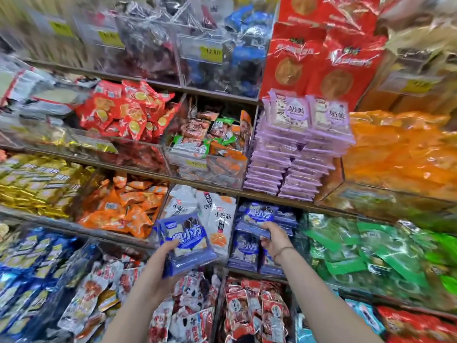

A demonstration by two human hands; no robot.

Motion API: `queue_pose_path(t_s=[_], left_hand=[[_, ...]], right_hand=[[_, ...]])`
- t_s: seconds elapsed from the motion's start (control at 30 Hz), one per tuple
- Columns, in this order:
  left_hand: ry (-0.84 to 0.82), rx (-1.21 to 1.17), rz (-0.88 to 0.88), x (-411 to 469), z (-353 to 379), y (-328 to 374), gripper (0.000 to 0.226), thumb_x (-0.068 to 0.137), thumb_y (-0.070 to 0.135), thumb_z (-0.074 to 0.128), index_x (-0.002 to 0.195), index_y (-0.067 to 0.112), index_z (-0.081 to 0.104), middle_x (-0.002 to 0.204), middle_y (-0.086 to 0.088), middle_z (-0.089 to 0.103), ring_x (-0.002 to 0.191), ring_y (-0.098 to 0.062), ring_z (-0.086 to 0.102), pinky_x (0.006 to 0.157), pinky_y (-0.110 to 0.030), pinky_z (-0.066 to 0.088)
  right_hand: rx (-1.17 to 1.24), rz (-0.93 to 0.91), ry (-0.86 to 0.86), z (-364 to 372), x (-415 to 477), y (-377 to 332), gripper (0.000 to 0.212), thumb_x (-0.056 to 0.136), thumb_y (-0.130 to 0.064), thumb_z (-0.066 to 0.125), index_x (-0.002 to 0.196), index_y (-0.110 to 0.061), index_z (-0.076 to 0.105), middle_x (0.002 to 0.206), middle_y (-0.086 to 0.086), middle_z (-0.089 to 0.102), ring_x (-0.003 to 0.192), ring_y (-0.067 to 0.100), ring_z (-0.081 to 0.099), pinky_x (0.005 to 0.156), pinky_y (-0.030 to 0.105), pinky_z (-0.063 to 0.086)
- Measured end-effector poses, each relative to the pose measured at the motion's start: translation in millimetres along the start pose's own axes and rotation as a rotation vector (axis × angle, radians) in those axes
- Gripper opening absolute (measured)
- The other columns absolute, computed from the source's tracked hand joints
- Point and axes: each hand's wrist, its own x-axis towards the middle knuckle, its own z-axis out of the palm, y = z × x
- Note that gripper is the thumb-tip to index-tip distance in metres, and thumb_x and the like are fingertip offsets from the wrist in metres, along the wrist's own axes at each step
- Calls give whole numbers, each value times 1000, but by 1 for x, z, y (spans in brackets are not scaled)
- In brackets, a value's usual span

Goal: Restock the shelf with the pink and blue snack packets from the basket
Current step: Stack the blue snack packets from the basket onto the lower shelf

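Note:
My left hand (166, 262) grips a stack of blue snack packets (184, 241) from below, held in front of the shelf at mid-height. My right hand (274, 240) holds the front edge of a blue packet (258, 217) lying on top of the blue stack (247, 248) in its shelf compartment. Pink packets (294, 149) sit in two tall stacks one shelf higher, to the right. The basket is out of view.
White packets (217, 214) fill the compartment left of the blue stack, with orange packets (123, 209) further left. Green packets (371, 253) lie to the right. Red and white packets (254, 310) fill the bins below my arms. Clear bins with price tags (210, 54) line the top shelf.

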Motion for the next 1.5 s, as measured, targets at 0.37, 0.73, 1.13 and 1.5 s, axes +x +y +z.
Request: queue_pose_path(t_s=[0.37,0.73,1.13,1.5], left_hand=[[-63,-60,-71,40,-1,5,29,75,19,63,103,12,62,91,-10,72,75,-26,68,67,-35,51],[-80,-34,-97,36,17,-1,12,90,14,53,98,9,59,83,-7,74,70,-21,72,68,-33,47],[-38,-71,-106,12,4,-1,34,76,19,64,108,9,59,104,-15,69,90,-30,65,75,-37,51],[-24,17,-112,18,19,-15,48,70,23,71,115,11,61,109,-14,71,90,-30,67,78,-38,51]], right_hand=[[521,-30,90,27,36,-4,54,92,2,52,141,-4,31,145,20,37,132,26,42,108,30,36],[-197,-110,56,8,23,21,30,89,-2,57,115,-13,49,122,14,51,121,33,50,105,44,42],[-1189,-258,-99,41,70,-24,17,92,-11,42,104,-10,54,91,8,56,68,19,49,66,26,39],[-631,-189,-326,16,-34,24,21,94,-39,47,99,-25,62,102,2,66,83,11,62,75,25,53]])
